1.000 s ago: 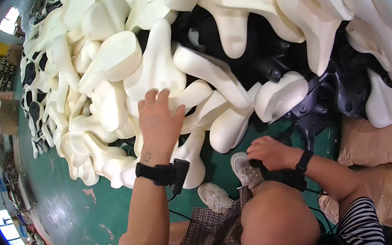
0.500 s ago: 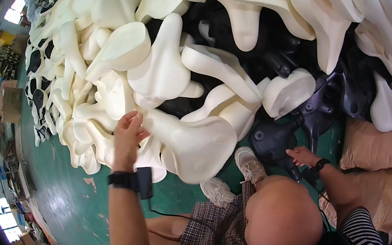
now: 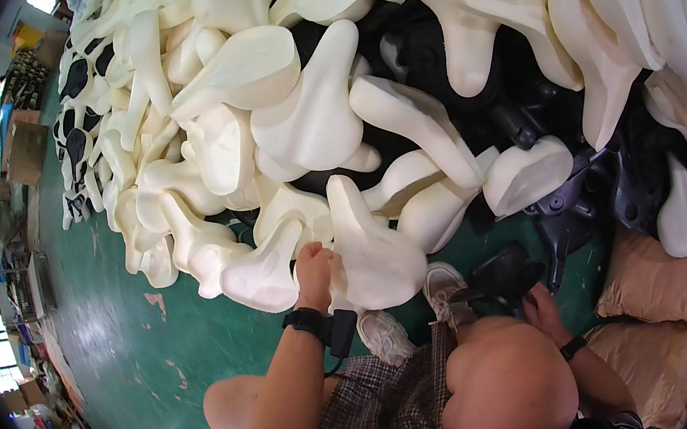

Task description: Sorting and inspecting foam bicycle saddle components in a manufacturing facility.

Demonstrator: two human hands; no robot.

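Observation:
At the near edge of a big pile, a cream foam saddle pad (image 3: pixel 382 263) sits with its narrow nose pointing away from me. My left hand (image 3: pixel 314 275) is closed at the pad's left edge, fingers curled against it; the fingertips are partly hidden. Another cream pad (image 3: pixel 261 274) lies just left of that hand. On my right, a black plastic saddle base (image 3: pixel 501 274) is tilted up off the floor beside my shoe. My right hand (image 3: pixel 543 310) grips its near right end, with some fingers hidden behind my knee and the base.
The heap of cream saddle pads (image 3: pixel 307 125) spreads across the far side, with more black bases (image 3: pixel 562 209) under and among it. Tan sacks (image 3: pixel 669 277) lie at right. Shelves and boxes (image 3: pixel 27 155) line the left wall. My shoes (image 3: pixel 386 335) stand on the green floor (image 3: pixel 147 359).
My left hand has moved right and nearer and has closed; the large pad beside it has turned, nose now pointing away. My right hand has shifted nearer, and the black base is tilted.

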